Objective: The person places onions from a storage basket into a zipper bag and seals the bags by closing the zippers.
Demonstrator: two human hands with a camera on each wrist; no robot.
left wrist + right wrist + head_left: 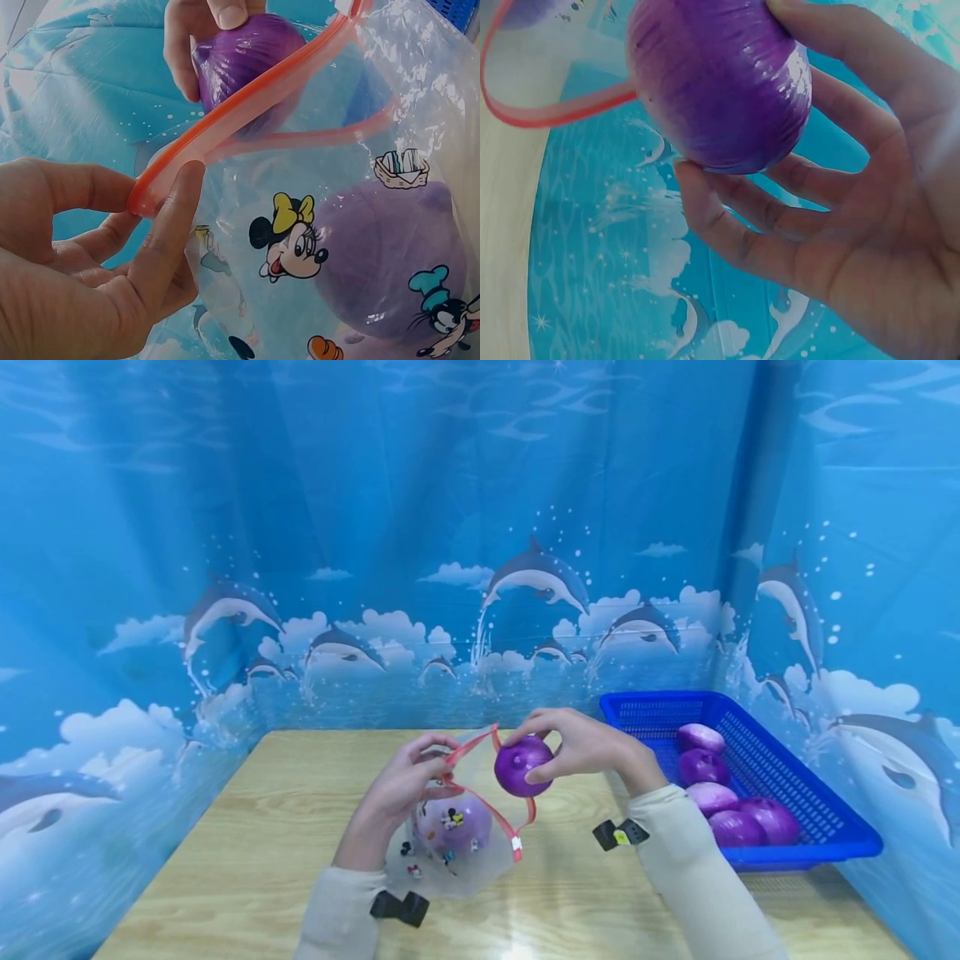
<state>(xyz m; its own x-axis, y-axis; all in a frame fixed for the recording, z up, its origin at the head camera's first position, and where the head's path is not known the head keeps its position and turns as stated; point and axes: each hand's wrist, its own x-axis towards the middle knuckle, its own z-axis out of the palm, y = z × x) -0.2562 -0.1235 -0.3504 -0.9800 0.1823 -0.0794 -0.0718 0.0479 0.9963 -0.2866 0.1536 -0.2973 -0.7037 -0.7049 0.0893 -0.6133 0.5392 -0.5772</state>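
Observation:
A clear zip bag [247, 225] printed with cartoon characters has its red-rimmed mouth spread apart. My left hand [405, 777] pinches one end of that red rim between thumb and fingers. Inside the bag lies a purple onion [390, 255], seen through the plastic in the left wrist view. My right hand [588, 747] grips another shiny purple onion [522, 766] with thumb and fingers around it, right at the bag's mouth. In the right wrist view this onion [720, 82] overlaps the red rim.
A blue plastic basket [817, 768] stands at the right of the wooden table [247, 843], holding several purple onions [768, 821], some with pale sides. Behind the table hangs a blue curtain [465, 485] printed with dolphins. Black wrist devices [400, 908] sit near both sleeves.

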